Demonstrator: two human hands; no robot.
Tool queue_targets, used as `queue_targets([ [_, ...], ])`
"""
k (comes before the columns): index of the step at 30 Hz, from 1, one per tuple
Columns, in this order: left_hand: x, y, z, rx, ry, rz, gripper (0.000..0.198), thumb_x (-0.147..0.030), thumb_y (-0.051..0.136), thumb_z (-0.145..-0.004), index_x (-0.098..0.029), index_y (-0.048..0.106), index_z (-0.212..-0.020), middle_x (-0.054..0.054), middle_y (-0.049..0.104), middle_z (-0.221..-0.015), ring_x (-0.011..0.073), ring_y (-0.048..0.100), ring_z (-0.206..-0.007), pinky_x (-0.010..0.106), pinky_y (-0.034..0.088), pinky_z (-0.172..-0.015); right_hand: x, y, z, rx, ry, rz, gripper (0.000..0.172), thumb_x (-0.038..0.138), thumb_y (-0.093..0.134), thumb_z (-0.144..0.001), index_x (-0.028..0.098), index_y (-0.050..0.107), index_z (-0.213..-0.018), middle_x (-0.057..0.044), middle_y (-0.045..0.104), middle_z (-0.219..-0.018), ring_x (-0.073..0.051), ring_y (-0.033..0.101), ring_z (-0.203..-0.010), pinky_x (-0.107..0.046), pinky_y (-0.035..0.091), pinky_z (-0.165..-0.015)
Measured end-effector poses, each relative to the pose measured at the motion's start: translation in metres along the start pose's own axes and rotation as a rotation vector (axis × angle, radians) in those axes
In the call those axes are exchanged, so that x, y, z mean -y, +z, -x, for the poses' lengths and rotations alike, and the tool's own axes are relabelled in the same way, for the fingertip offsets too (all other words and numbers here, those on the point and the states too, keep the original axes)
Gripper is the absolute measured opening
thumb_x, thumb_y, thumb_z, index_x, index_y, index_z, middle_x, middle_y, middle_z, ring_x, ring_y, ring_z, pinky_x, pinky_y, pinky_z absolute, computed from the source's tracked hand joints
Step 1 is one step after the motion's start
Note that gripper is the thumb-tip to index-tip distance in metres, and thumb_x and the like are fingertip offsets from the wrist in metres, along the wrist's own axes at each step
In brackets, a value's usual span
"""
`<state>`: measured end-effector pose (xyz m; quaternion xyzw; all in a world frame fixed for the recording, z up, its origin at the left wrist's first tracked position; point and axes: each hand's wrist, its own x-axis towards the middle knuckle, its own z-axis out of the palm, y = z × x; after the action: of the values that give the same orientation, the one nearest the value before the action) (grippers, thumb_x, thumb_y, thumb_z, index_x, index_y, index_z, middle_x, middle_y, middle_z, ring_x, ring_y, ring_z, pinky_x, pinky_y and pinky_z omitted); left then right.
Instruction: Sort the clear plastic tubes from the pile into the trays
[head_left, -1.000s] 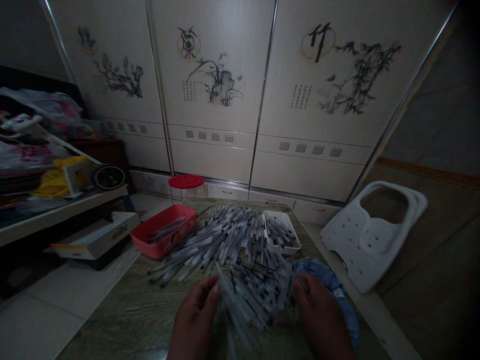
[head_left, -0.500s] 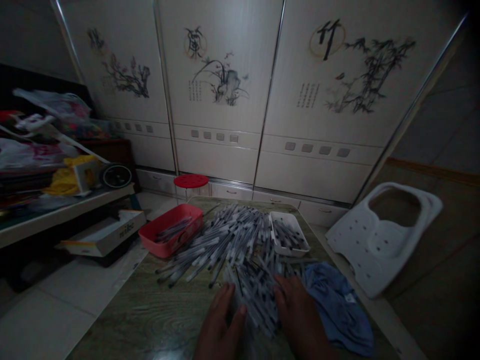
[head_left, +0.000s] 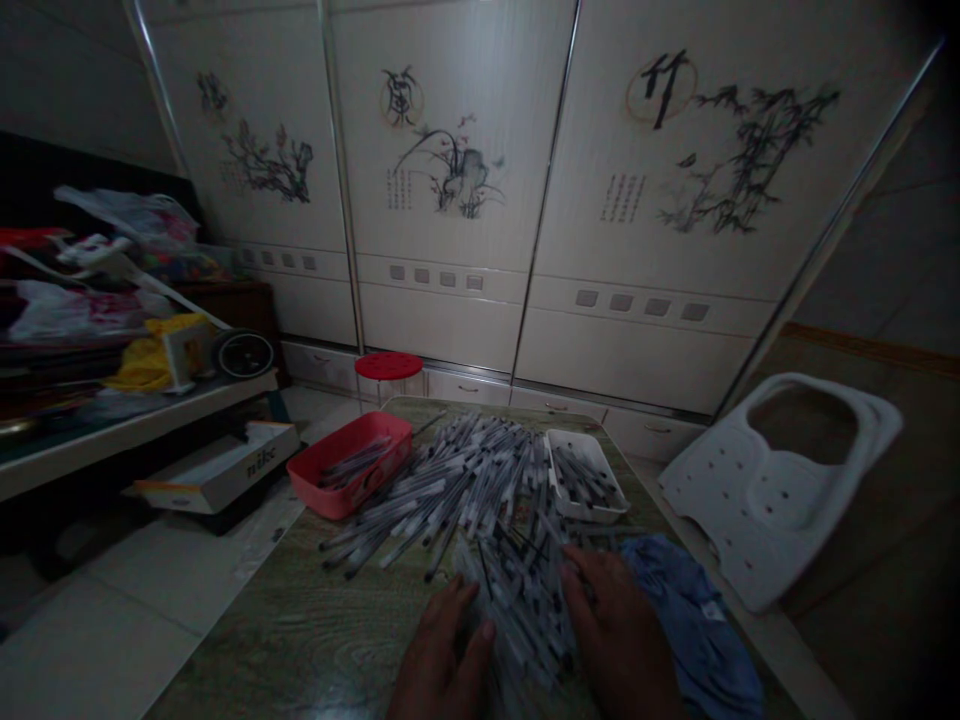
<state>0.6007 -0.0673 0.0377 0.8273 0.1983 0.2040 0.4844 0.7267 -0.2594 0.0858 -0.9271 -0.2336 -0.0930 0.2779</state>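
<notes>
A loose heap of clear-barrelled pens (head_left: 517, 590) with dark ends lies near the front of the table, between my two hands. Along the left side of that heap rests my left hand (head_left: 444, 650), its thumb apart from the fingers. My right hand (head_left: 619, 635) is against the right side, fingers stretched toward the pens and none visibly gripped. Behind them spreads a larger pile of similar pens (head_left: 472, 465). A red plastic box (head_left: 349, 495) holding several pens stands to its left. To its right is a white tray (head_left: 589, 510) with more pens inside.
A crumpled blue cloth (head_left: 694, 625) lies beside my right hand on the wood-patterned table (head_left: 300, 620). A white folding chair (head_left: 765, 490) stands to the right. Beyond the table are a red stool (head_left: 388, 366) and sliding cabinet doors; a cluttered bench (head_left: 150, 415) stands left.
The view has shifted slightly, so everything sits a little lower and further right. My right hand has moved slightly outward; my left hand stays beside the near pens.
</notes>
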Motion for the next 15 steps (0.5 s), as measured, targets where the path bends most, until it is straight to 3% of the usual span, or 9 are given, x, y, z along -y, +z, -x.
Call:
queue_targets([
  [4,-0.002,-0.011,-0.005,-0.046,-0.008,0.014,0.046,-0.046,0.058,-0.092,-0.020,0.077,-0.125,0.015,0.068,-0.145,0.0334,0.059,-0.138,0.053,0.042,-0.120,0.015,0.010,0.000,0.030,-0.003,0.057,0.040,0.036,0.038,-0.106,0.022,0.069,-0.125,-0.011,0.071,-0.117,-0.026,0.072,-0.107,-0.037,0.052,-0.090],
  [7,0.000,-0.023,-0.011,-0.007,-0.011,-0.033,0.047,-0.048,0.057,-0.093,-0.021,0.076,-0.126,0.015,0.070,-0.142,0.0340,0.060,-0.136,0.052,0.043,-0.119,0.015,0.014,-0.003,0.083,0.015,0.051,0.038,0.031,0.036,-0.105,0.021,0.070,-0.119,-0.010,0.073,-0.116,-0.024,0.073,-0.104,-0.035,0.052,-0.089],
  [11,0.008,-0.037,-0.017,-0.023,0.051,-0.223,0.051,-0.046,0.050,-0.098,-0.016,0.073,-0.131,0.019,0.069,-0.141,0.0357,0.060,-0.135,0.057,0.043,-0.117,0.009,0.004,-0.005,0.107,0.096,0.049,0.039,0.033,0.032,-0.105,0.023,0.069,-0.111,-0.009,0.076,-0.111,-0.023,0.074,-0.099,-0.033,0.052,-0.083],
  [15,0.012,-0.046,-0.019,0.012,0.116,-0.432,0.050,-0.042,0.046,-0.100,-0.014,0.071,-0.133,0.020,0.067,-0.143,0.0349,0.058,-0.137,0.054,0.044,-0.117,0.001,-0.010,-0.001,0.147,0.227,0.097,0.040,0.042,0.036,-0.103,0.025,0.065,-0.125,-0.011,0.077,-0.122,-0.028,0.076,-0.105,-0.038,0.053,-0.083],
])
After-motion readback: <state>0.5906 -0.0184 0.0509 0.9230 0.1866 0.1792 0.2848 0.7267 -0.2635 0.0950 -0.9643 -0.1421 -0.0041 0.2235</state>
